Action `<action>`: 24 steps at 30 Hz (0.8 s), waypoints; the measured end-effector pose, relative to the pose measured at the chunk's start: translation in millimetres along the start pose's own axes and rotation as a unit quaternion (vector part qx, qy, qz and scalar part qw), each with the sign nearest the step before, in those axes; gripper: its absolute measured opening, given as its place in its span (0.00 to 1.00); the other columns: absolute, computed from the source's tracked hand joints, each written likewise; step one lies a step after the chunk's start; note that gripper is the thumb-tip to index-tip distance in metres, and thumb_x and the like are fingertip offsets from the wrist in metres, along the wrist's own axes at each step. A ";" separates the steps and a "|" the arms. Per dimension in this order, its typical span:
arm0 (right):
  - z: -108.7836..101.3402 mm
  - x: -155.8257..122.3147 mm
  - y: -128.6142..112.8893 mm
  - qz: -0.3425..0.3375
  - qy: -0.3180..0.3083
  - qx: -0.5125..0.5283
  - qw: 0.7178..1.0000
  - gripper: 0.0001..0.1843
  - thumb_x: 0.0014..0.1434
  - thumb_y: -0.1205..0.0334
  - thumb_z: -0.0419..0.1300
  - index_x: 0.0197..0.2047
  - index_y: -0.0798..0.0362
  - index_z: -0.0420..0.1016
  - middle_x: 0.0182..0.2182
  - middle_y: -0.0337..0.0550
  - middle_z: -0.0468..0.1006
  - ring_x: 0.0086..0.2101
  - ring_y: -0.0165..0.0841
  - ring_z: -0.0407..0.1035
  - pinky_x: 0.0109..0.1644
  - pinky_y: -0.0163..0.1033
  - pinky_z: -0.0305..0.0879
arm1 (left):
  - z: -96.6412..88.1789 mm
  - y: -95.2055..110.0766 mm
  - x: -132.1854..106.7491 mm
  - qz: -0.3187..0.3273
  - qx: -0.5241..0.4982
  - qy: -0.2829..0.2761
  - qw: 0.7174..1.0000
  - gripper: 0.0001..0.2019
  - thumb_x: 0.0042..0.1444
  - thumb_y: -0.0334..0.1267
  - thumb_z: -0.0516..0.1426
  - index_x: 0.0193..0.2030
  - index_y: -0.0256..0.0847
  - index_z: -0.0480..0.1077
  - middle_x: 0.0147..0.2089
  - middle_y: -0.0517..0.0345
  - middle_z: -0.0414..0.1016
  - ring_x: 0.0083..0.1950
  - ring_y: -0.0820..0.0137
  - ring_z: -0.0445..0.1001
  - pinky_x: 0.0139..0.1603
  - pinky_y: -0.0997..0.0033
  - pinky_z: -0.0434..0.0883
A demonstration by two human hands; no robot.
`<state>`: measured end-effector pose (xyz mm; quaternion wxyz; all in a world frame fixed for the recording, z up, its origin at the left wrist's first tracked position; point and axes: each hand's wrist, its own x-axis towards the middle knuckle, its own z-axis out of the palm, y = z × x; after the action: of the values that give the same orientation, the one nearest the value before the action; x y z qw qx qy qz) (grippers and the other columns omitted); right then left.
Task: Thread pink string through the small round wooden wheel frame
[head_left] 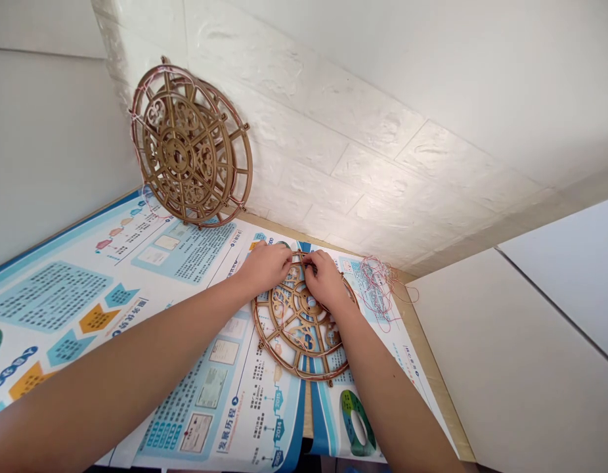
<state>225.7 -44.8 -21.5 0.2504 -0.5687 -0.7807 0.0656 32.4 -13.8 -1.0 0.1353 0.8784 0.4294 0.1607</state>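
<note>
A round, bronze-coloured openwork frame (297,365) with spokes and scroll patterns lies flat before me. Thin red and white wire runs along its rim and across its inside. My left hand (268,266) is closed in a pinch at the frame's far rim, its fingertips on the edge. Close beside it, my right hand (325,279) reaches over the frame's right part with thumb and fingers pinched at the same far rim. Whatever is between the right fingertips is too small to make out. The right hand and forearm hide some of the frame.
Several similar round frames (178,156) lean stacked against the white brick-pattern wall (304,118) at the back left. A tangle of red and white wire (380,282) lies right of my hands. Printed posters (62,289) cover the table. White panels (521,328) stand on the right.
</note>
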 end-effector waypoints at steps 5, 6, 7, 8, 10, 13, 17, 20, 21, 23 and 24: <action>-0.4 0.1 -0.3 -0.001 -0.001 0.002 1.000 0.11 0.59 0.73 0.51 0.39 0.53 0.72 0.40 0.48 0.73 0.45 0.42 0.66 0.51 0.48 0.64 | -1.1 0.5 -0.4 -0.004 0.002 0.000 1.000 0.12 0.64 0.34 0.48 0.36 0.40 0.73 0.42 0.53 0.78 0.44 0.59 0.75 0.48 0.56 0.63; -0.4 0.1 -0.1 -0.001 -0.001 0.004 1.000 0.11 0.59 0.72 0.51 0.39 0.53 0.72 0.40 0.48 0.73 0.45 0.42 0.66 0.51 0.48 0.64 | -1.0 0.8 -0.6 -0.004 0.002 0.000 1.000 0.12 0.65 0.34 0.48 0.35 0.40 0.73 0.42 0.53 0.78 0.44 0.59 0.75 0.48 0.56 0.63; -0.3 0.0 0.2 0.000 -0.001 0.004 1.000 0.11 0.59 0.72 0.51 0.39 0.53 0.72 0.40 0.48 0.73 0.45 0.42 0.66 0.51 0.48 0.64 | -0.9 1.2 -0.8 -0.003 0.002 0.000 1.000 0.13 0.65 0.34 0.48 0.35 0.40 0.72 0.42 0.53 0.78 0.44 0.59 0.75 0.48 0.56 0.63; -0.1 0.0 0.5 0.000 0.000 0.004 1.000 0.11 0.59 0.72 0.51 0.39 0.53 0.73 0.40 0.48 0.73 0.45 0.42 0.66 0.51 0.48 0.64 | -0.7 1.5 -0.9 -0.002 0.001 0.001 1.000 0.13 0.65 0.34 0.48 0.34 0.40 0.72 0.42 0.53 0.78 0.43 0.59 0.75 0.48 0.56 0.63; 0.4 -0.2 1.1 0.001 0.001 0.004 1.000 0.12 0.58 0.72 0.51 0.40 0.53 0.73 0.40 0.47 0.73 0.45 0.42 0.66 0.51 0.48 0.64 | -0.3 1.9 -1.1 -0.002 0.002 0.002 1.000 0.13 0.64 0.33 0.48 0.35 0.40 0.72 0.41 0.53 0.77 0.43 0.60 0.75 0.48 0.56 0.63; 0.9 -0.4 1.8 0.002 0.003 0.005 1.000 0.12 0.59 0.72 0.51 0.40 0.53 0.74 0.40 0.47 0.73 0.45 0.41 0.66 0.51 0.47 0.64 | 0.4 1.8 -1.1 -0.002 0.002 0.002 1.000 0.12 0.64 0.33 0.48 0.35 0.40 0.73 0.41 0.54 0.77 0.42 0.60 0.75 0.48 0.57 0.63; 0.6 -0.6 1.8 0.005 -0.001 0.004 1.000 0.12 0.59 0.72 0.51 0.40 0.53 0.74 0.40 0.47 0.73 0.45 0.41 0.66 0.51 0.47 0.64 | 1.1 1.1 -1.1 0.004 0.001 0.005 1.000 0.12 0.64 0.33 0.48 0.35 0.40 0.72 0.41 0.53 0.77 0.43 0.60 0.75 0.48 0.57 0.63; -0.3 -0.6 0.8 0.008 -0.003 0.003 1.000 0.12 0.59 0.72 0.51 0.40 0.52 0.74 0.40 0.47 0.73 0.45 0.42 0.66 0.51 0.47 0.64 | 0.2 1.6 -1.6 0.008 0.002 0.007 1.000 0.12 0.64 0.33 0.48 0.35 0.40 0.72 0.41 0.53 0.77 0.43 0.60 0.75 0.49 0.57 0.63; -0.6 -0.5 0.4 0.008 -0.004 0.002 1.000 0.11 0.59 0.72 0.51 0.40 0.52 0.73 0.40 0.47 0.73 0.45 0.42 0.66 0.51 0.47 0.64 | -0.4 2.1 -1.9 0.008 0.002 0.006 1.000 0.12 0.64 0.33 0.48 0.35 0.40 0.72 0.41 0.53 0.77 0.43 0.60 0.75 0.49 0.57 0.63; -1.3 -0.3 -0.6 0.007 -0.003 0.002 1.000 0.11 0.59 0.72 0.51 0.40 0.52 0.72 0.40 0.47 0.73 0.45 0.42 0.66 0.51 0.48 0.64 | -1.9 3.1 -2.4 0.006 0.000 0.005 1.000 0.12 0.64 0.33 0.48 0.35 0.40 0.72 0.41 0.52 0.78 0.42 0.60 0.75 0.49 0.57 0.63; -1.6 -0.2 -1.0 0.006 -0.002 0.002 1.000 0.11 0.59 0.72 0.51 0.40 0.52 0.72 0.40 0.47 0.73 0.45 0.42 0.66 0.51 0.48 0.64 | -2.5 3.6 -2.5 0.004 0.001 0.004 1.000 0.12 0.64 0.33 0.48 0.35 0.40 0.72 0.41 0.52 0.78 0.42 0.60 0.75 0.49 0.57 0.63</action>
<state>225.6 -45.6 -19.9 0.2495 -0.5728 -0.7777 0.0702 32.5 -17.6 2.2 0.1326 0.8797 0.4261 0.1644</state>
